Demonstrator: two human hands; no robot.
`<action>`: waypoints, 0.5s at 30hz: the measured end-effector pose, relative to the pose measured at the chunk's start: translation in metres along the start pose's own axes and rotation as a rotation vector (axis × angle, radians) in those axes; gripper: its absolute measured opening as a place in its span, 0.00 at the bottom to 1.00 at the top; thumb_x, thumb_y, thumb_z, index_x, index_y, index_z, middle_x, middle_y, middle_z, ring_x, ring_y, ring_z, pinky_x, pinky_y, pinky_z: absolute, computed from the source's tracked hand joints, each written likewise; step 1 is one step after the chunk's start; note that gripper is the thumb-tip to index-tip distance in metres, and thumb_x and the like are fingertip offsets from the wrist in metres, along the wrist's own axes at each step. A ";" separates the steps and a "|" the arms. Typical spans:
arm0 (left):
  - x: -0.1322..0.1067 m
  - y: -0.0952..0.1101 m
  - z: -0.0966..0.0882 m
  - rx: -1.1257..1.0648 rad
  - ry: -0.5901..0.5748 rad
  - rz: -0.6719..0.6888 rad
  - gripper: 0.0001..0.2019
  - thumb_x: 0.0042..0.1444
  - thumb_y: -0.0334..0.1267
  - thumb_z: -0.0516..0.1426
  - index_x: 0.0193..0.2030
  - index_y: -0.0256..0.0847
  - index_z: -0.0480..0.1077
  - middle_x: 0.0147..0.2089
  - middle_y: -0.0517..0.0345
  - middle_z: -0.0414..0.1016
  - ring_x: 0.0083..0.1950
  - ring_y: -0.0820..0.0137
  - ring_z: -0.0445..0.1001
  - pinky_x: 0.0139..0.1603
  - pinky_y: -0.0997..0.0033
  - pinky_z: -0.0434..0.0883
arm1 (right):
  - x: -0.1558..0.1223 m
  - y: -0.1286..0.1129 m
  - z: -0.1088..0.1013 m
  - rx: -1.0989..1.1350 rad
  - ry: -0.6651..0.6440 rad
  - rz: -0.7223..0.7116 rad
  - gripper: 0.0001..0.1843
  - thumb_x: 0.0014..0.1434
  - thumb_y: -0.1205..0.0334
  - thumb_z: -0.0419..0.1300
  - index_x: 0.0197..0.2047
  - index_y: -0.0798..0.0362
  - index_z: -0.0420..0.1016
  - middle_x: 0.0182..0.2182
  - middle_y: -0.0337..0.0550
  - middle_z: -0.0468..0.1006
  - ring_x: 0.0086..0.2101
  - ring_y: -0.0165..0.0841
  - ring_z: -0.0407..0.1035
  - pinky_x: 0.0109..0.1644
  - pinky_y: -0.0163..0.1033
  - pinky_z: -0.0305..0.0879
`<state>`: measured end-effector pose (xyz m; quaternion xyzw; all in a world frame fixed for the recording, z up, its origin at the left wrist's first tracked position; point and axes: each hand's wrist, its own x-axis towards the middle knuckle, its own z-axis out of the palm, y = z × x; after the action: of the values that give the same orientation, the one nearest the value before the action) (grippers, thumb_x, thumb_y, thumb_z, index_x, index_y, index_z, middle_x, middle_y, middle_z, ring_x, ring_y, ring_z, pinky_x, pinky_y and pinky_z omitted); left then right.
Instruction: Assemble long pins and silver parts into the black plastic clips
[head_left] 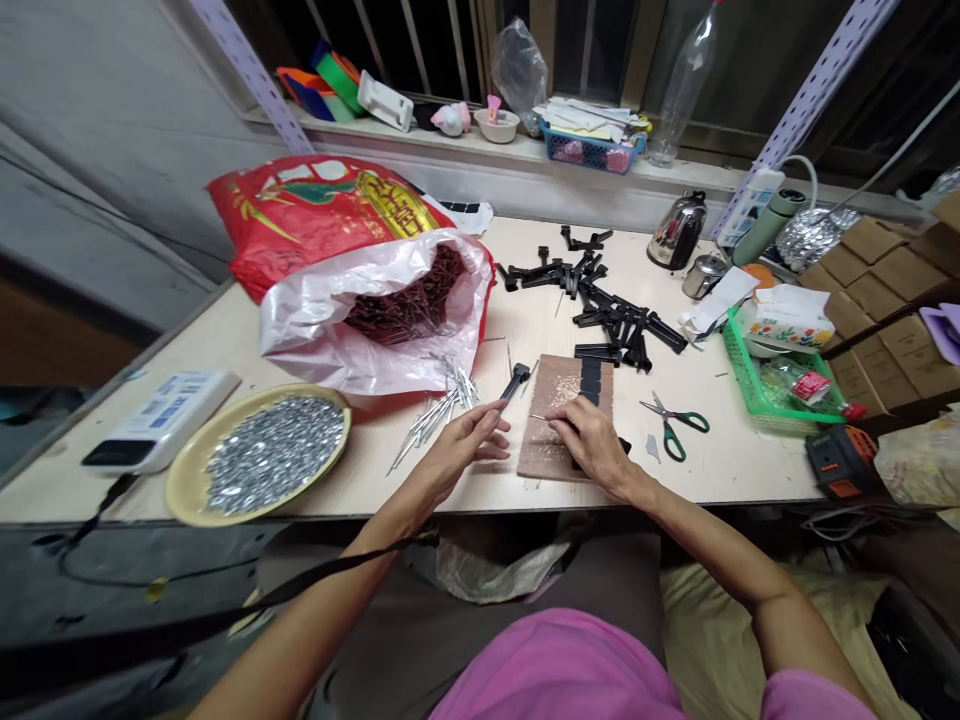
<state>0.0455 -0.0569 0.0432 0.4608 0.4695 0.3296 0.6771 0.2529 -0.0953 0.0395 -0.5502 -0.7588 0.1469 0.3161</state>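
Note:
My left hand [471, 438] pinches a thin metal pin with a black plastic piece [515, 382] at its far end, just left of a brown board [559, 420]. My right hand [589, 440] rests on that board, fingers pinched on a thin pin that points left. A short row of black pieces [592, 377] lies on the board's far end. Loose metal pins [439, 410] lie to the left of my left hand. A heap of black plastic pieces [600, 300] is spread farther back on the table.
A yellow plate of small silver parts [262, 455] sits at front left, beside a white power strip [161, 418]. A red and white bag of dark parts [390, 300] lies behind. Green-handled scissors [675, 420], a green basket [765, 385], a kettle [677, 230] and cardboard boxes [877, 280] stand to the right.

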 end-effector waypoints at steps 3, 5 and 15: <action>0.002 -0.011 -0.002 0.173 -0.023 0.072 0.30 0.50 0.56 0.58 0.53 0.36 0.69 0.38 0.53 0.74 0.34 0.69 0.75 0.35 0.66 0.75 | 0.006 0.023 -0.021 -0.150 0.024 0.085 0.08 0.64 0.65 0.53 0.41 0.52 0.74 0.37 0.42 0.73 0.38 0.30 0.70 0.39 0.34 0.65; 0.006 -0.022 -0.001 0.376 -0.079 0.195 0.28 0.53 0.56 0.56 0.54 0.37 0.69 0.41 0.50 0.76 0.38 0.64 0.76 0.40 0.60 0.76 | 0.017 0.043 -0.034 -0.259 0.013 0.120 0.08 0.64 0.65 0.54 0.41 0.52 0.75 0.37 0.42 0.73 0.38 0.30 0.69 0.38 0.33 0.64; 0.034 -0.077 0.008 1.202 -0.346 0.862 0.34 0.65 0.44 0.46 0.71 0.43 0.32 0.72 0.43 0.47 0.72 0.55 0.44 0.66 0.49 0.57 | 0.007 0.085 -0.037 -0.411 -0.142 -0.153 0.12 0.65 0.70 0.50 0.37 0.58 0.75 0.32 0.45 0.73 0.35 0.31 0.66 0.36 0.34 0.65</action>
<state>0.0653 -0.0571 -0.0391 0.9383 0.2338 0.1754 0.1846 0.3385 -0.0635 0.0209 -0.5320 -0.8327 0.0033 0.1534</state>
